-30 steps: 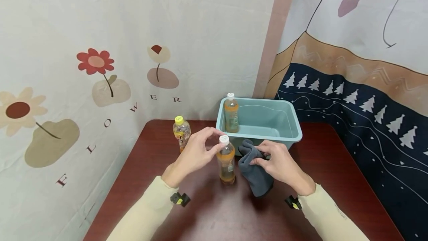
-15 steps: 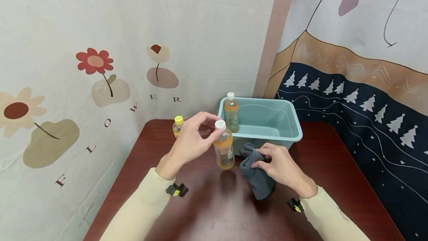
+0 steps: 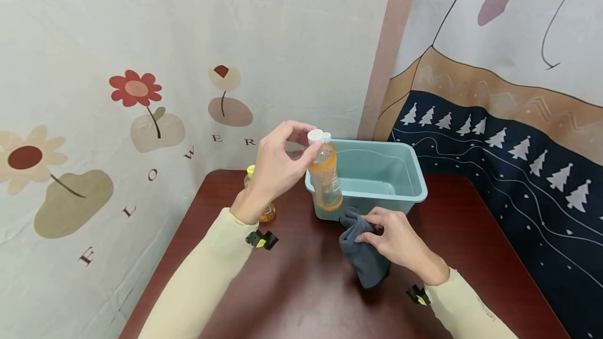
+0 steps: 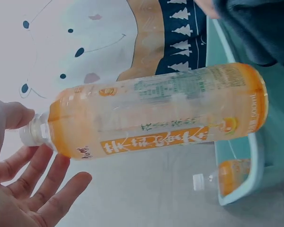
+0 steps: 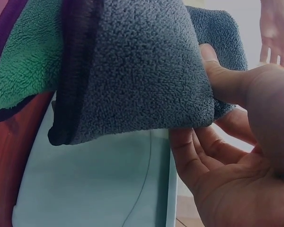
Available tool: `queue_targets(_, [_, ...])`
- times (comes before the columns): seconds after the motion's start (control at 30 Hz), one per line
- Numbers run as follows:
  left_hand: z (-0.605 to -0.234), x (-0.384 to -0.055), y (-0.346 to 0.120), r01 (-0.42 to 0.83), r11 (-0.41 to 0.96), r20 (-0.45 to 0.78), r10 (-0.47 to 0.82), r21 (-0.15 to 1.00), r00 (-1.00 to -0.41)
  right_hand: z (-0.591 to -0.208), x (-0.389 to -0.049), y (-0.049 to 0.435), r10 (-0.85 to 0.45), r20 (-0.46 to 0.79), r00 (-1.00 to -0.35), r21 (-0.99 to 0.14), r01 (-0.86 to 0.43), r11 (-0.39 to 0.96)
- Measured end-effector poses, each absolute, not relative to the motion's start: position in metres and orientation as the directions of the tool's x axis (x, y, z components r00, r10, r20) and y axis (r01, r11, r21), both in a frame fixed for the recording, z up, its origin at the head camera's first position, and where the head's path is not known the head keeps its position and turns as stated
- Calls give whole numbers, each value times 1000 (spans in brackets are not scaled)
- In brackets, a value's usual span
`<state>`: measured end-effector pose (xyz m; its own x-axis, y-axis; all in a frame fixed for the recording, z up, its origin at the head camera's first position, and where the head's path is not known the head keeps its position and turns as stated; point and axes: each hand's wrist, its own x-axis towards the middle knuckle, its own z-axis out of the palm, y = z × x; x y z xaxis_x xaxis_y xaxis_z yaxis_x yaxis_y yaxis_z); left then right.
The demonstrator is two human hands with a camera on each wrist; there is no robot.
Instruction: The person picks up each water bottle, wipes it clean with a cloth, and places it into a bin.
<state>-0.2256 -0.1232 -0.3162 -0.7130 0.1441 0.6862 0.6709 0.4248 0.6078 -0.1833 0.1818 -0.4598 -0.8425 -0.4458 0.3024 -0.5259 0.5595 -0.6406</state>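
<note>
My left hand (image 3: 285,164) pinches the white cap of a clear plastic drink bottle (image 3: 326,177) with an orange-banded label. In the head view the bottle hangs, slightly tilted, in front of the left end of a teal plastic tub (image 3: 377,200). The left wrist view shows the whole bottle (image 4: 161,113), with my fingers at its cap end. A second white-capped bottle (image 4: 234,177) stands inside the tub, mostly hidden behind the held one in the head view. In front of the tub, my right hand (image 3: 395,237) pinches a folded dark grey cloth (image 3: 365,255). One green patch shows on the cloth (image 5: 142,71) in the right wrist view.
A yellow-capped bottle (image 3: 267,213) stands on the dark red table (image 3: 306,297) to the left, partly hidden by my left hand and wrist. Behind the table hangs a printed fabric backdrop (image 3: 292,41).
My left hand has lifted the bottle off the table and carried it up and forward to the tub's near left rim. My right hand with the cloth has shifted slightly toward me.
</note>
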Motion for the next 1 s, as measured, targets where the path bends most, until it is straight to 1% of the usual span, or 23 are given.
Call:
queue_targets(0.13, [-306,-237,-115,680,433,707,125,592,-696,-460,-183,183,-443,288,-849,-645,-514,566])
queue_targets(0.33, [-294,-256,-97,678,446,720,101,585,-687,-462,-181,185,-447,279,-850,-639,-512,574])
queue_targets(0.47, [-292,-272,-83,677,443,717,102,587,-689,-464,-181,187,-447,277,-851,-639,-510,576])
queue_targets(0.63, [-295,-292,-68,670,474,707,130,572,-695,-467,-179,190,-446,266,-855,-643,-502,579])
queue_targets(0.83, [-305,-317,-52,649,513,666,184,562,-723,-468,-178,192,-437,259,-861,-649,-491,581])
queue_targets(1.0, [-318,-331,-42,604,552,588,236,574,-774,-469,-179,193,-436,260,-861,-649,-491,581])
